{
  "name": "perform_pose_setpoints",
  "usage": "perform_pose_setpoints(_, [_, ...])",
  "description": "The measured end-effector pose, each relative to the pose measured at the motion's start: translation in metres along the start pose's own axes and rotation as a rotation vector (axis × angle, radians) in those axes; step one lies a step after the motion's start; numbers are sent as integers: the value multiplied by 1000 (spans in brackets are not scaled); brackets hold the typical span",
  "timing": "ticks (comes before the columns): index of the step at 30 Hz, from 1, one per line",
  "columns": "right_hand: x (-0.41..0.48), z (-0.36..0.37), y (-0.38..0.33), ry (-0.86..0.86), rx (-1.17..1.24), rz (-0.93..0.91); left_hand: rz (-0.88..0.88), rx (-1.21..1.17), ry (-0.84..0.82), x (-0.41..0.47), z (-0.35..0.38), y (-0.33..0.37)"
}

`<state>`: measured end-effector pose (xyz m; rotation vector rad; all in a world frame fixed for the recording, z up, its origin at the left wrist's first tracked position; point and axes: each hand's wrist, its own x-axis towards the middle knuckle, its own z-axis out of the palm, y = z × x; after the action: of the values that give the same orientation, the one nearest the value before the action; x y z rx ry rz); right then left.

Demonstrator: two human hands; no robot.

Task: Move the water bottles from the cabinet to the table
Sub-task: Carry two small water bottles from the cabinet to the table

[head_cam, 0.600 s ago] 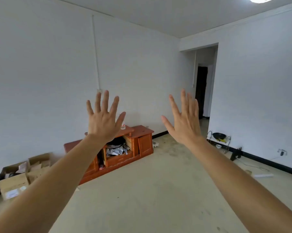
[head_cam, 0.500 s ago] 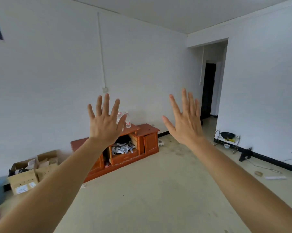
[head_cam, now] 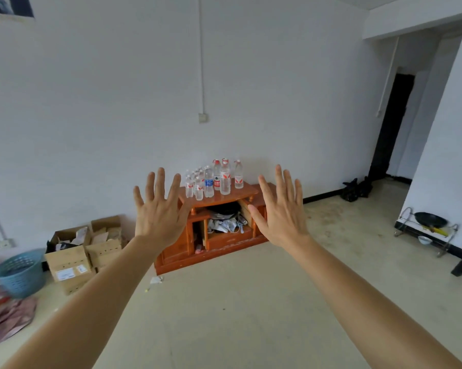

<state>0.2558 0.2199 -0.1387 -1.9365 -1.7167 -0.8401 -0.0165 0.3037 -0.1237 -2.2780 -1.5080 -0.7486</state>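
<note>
Left hand and right hand spread empty, open floor before cabinet bearing water bottles.

I see the left hand and right hand raised ahead of me, fingers straight and spread, holding nothing. Between them stands the orange wooden cabinet, with water bottles upright in a cluster on its top. Cardboard boxes and a blue basket sit on the floor to its left. A black pan sits low at far right.
</note>
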Motion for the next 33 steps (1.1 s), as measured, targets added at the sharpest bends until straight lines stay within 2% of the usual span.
perform_pose_setpoints(7, [131, 120, -4, -89, 20, 30, -34, -65, -64, 136, 94, -54])
perform_pose_setpoints(14, [206, 245, 32, -121, 91, 74, -28, -125, -128, 233, 209, -60])
perform_pose_setpoints(18, [256, 341, 61, -115, 156, 95, -45, -136, -186, 304, 300, -59])
perform_pose_setpoints(23, [366, 460, 106, -189, 241, 88, -89, -110, -239, 434, 400, -62])
perform_pose_setpoints(25, [421, 492, 116, -190, 267, 60, -91, -108, -209, 485, 424, -71])
perform_pose_setpoints(29, [514, 553, 116, -172, 359, 71, -113, -115, -186, 558, 467, -92])
perform_pose_setpoints(33, [586, 631, 102, -197, 416, 3, -160, -146, -177, 620, 524, -123])
